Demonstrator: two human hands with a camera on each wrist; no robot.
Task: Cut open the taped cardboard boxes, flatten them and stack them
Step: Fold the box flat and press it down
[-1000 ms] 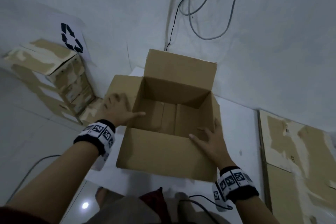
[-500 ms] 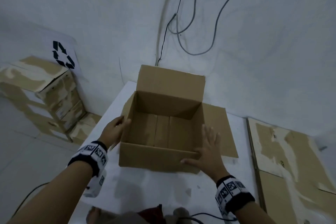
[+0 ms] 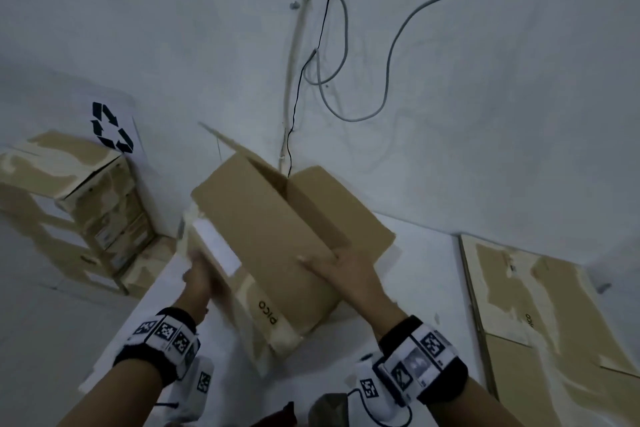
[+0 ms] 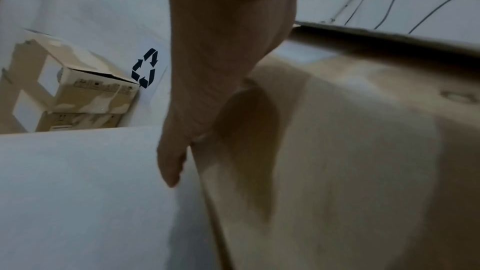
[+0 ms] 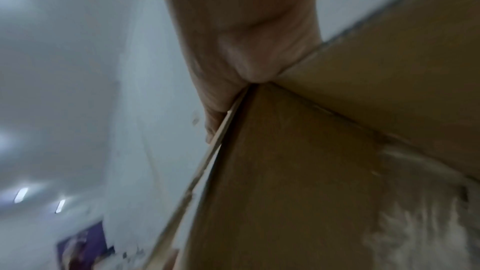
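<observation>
A brown cardboard box (image 3: 270,239) with "PICO" printed on it is tipped on its side above the white table (image 3: 426,274), its open flaps pointing toward the wall. My left hand (image 3: 199,276) holds its left side near a white label, blurred by motion. In the left wrist view my left hand (image 4: 221,69) lies against the box (image 4: 363,151), thumb on one side of an edge, fingers hidden. My right hand (image 3: 349,270) grips the right edge with its thumb on the upper face. In the right wrist view a corner of the box (image 5: 311,171) sits between thumb and fingers of my right hand (image 5: 233,48).
A stack of worn cardboard boxes (image 3: 86,198) stands at the left under a recycling sign (image 3: 110,128). Flattened cardboard (image 3: 540,305) lies at the right of the table. Cables (image 3: 346,80) hang down the white wall behind.
The box stood upright and open on the table; now it is lifted and tipped over. Both hands have shifted to grip its sides.
</observation>
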